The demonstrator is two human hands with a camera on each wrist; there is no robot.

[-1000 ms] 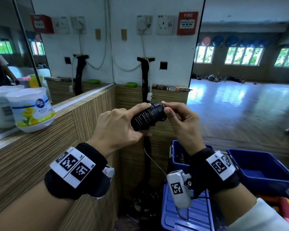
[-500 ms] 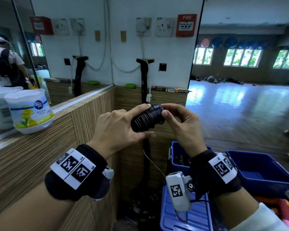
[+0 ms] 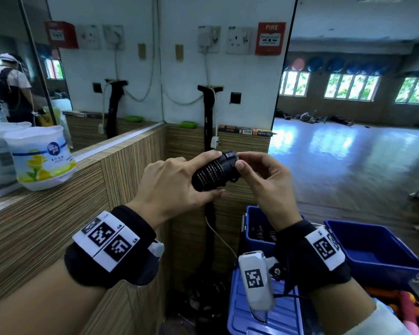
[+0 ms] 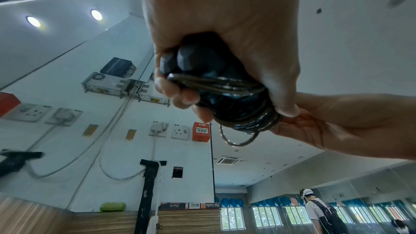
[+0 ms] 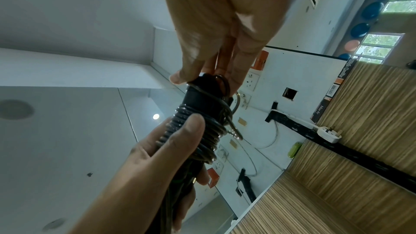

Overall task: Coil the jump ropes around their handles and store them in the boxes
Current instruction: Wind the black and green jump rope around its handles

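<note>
Rope (image 3: 209, 174) sat coiled on its handles in my left hand's (image 3: 172, 189) grip above the blue box (image 3: 253, 221), my right hand (image 3: 264, 182) pinching the last loop, which I judged needed tucking tight before dropping in.

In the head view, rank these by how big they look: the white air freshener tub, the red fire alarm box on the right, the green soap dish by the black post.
Largest to smallest as seen:
1. White air freshener tub, though it sits nearest the camera, which inflates it.
2. Red fire alarm box.
3. Green soap dish.
</note>
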